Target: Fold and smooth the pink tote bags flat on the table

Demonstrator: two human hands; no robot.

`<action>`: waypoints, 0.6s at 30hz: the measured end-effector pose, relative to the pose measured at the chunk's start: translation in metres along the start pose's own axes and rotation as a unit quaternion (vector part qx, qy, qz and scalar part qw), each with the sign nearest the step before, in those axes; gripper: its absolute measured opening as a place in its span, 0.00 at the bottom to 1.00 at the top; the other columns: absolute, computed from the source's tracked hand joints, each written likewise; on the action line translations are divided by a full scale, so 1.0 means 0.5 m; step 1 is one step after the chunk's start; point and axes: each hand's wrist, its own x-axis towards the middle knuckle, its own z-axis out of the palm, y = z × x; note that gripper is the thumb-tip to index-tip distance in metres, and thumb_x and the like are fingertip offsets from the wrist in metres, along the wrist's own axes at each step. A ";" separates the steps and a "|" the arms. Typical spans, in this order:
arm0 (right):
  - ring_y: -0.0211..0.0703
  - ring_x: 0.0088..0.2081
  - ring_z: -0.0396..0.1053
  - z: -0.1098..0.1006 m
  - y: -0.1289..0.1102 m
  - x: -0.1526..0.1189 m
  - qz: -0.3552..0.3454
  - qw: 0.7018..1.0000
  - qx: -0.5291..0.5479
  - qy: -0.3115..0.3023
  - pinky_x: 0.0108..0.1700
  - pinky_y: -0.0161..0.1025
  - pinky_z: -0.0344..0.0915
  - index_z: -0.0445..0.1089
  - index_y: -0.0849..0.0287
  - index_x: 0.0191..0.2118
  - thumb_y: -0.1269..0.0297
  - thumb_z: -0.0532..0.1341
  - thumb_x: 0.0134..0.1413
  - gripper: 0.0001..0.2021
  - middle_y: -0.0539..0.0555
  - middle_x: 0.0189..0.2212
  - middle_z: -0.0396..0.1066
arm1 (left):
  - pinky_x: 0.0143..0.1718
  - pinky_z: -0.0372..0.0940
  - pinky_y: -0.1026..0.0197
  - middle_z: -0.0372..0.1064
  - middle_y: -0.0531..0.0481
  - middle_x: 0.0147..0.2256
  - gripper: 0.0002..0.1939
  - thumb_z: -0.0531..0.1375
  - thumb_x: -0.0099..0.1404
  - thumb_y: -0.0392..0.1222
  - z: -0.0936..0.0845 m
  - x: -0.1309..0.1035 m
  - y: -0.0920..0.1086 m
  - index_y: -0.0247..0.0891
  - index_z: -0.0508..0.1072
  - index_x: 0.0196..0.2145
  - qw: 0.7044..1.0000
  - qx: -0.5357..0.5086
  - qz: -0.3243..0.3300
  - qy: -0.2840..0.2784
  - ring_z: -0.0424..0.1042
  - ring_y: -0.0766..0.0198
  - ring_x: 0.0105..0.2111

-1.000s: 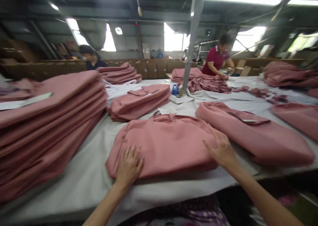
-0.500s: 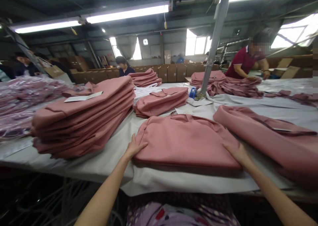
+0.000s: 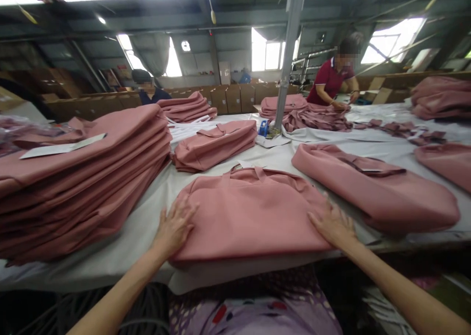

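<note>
A pink bag (image 3: 243,217) lies flat at the front edge of the covered table, its handles pointing away from me. My left hand (image 3: 175,227) rests on the bag's left side with the fingers spread. On the right side, my right hand (image 3: 333,224) presses the bag with its fingers stretched out. Neither hand is closed round anything. To the left rises a tall stack of pink bags (image 3: 110,163), topped by a white paper (image 3: 62,147). Another pink bag (image 3: 375,188) lies just right of my right hand.
Behind the front bag sits a pink bag pile (image 3: 217,146). A blue tape dispenser (image 3: 263,128) stands by a metal post (image 3: 289,60). Across the table (image 3: 147,212), a co-worker in a red shirt (image 3: 326,85) handles pink pieces; another person (image 3: 149,92) is at the back left.
My view has turned right, so things sit further left. My hands have shifted from gripping the bag's side edges to lying spread on its sides.
</note>
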 end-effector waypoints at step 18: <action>0.79 0.63 0.37 0.049 -0.023 0.016 -0.431 0.879 -0.062 -0.196 0.56 0.80 0.41 0.42 0.46 0.67 0.40 0.68 0.32 0.56 0.65 0.67 0.34 | 0.56 0.39 0.22 0.37 0.42 0.67 0.45 0.52 0.57 0.73 0.095 0.056 0.024 0.56 0.43 0.66 0.942 -0.097 0.304 -0.107 0.40 0.28 0.64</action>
